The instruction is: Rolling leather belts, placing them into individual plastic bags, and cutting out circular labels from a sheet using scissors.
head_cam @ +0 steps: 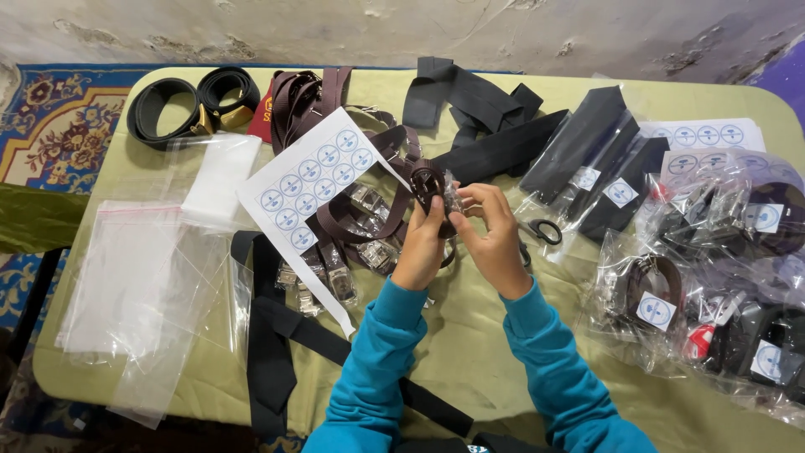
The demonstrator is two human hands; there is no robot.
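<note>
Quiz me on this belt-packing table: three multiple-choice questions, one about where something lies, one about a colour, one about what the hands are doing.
1. Where do the scissors lie?
A. right of the hands
B. on the rug
C. on the empty bags

2. What colour are the sleeves?
A. red
B. teal blue
C. white

3. What are the left hand and right hand doing?
A. resting flat
B. holding a coiled brown belt between them
C. cutting stickers

Answers: 1 A, the black handles sit just beside the right hand; 2 B, both arms show it; 3 B, fingers of both hands grip the coil.

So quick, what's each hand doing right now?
Left hand: closed on the coiled dark brown belt.
Right hand: fingers pinching that belt's clear-wrapped buckle end.
</note>
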